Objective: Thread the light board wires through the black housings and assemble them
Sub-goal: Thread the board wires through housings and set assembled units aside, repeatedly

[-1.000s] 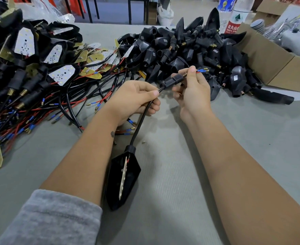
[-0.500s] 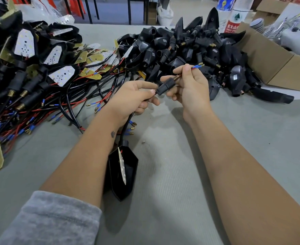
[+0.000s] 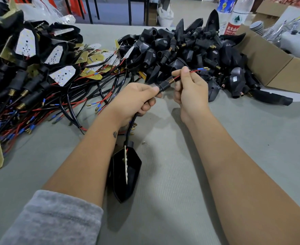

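- Left hand [image 3: 136, 98]: fingers curled round the black stem [image 3: 163, 85], gripping it just behind the brass threaded end; the black cable runs down out of the fist.
- Right hand [image 3: 189, 89]: thumb and forefinger pinch the red and black wires [image 3: 192, 71] just past the thread; blue-sleeved terminals stick out beyond the fingertips, to the right.
- Black housing [image 3: 126, 174] hangs on the cable below the left wrist, over the grey table [image 3: 216, 156], with its light board [image 3: 126, 167] edge-on inside.
- Pile of empty housings [image 3: 189, 50] behind the hands; finished assemblies [image 3: 30, 71] heaped on the left.
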Available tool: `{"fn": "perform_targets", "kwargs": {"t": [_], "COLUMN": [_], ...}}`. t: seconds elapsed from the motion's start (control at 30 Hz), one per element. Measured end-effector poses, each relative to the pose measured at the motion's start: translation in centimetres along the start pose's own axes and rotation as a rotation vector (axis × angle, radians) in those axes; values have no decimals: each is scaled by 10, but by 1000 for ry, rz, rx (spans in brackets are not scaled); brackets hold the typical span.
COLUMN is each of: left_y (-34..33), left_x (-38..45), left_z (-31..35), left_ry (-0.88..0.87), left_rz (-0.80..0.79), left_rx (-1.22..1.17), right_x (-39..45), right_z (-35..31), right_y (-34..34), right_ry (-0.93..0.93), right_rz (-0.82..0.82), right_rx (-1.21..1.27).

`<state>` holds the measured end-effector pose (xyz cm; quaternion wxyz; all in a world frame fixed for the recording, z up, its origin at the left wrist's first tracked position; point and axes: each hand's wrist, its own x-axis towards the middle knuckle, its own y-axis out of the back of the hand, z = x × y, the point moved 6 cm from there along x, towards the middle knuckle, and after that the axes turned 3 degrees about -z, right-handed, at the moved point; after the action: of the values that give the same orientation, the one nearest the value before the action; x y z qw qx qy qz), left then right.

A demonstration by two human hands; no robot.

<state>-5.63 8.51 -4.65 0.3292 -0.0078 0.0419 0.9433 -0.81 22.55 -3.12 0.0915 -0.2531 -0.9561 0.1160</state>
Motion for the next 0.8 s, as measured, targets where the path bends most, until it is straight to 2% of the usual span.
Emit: {"fn": "perform_targets", "kwargs": {"t": [0.1, 0.23, 0.53, 0.7, 0.8], "left_y": [-2, -3, 7, 10, 7], "left_x": [-2, -2, -3, -3, -3], "left_z": [1, 2, -3, -1, 1], "left_ry": [-9, -16, 33, -1, -29], "left_rz": [-23, -61, -136, -121, -107], "left_rx": [20, -17, -15, -60, -94], "right_x": [4, 5, 15, 13, 6], "right_z": [-2, -7, -12, 3, 9], "right_y": [8, 7, 32, 18, 1], "right_ry": [-21, 21, 110, -87, -203], "right_rz": [55, 81, 251, 184, -4], "right_rx": [108, 236, 491, 456, 377]}}
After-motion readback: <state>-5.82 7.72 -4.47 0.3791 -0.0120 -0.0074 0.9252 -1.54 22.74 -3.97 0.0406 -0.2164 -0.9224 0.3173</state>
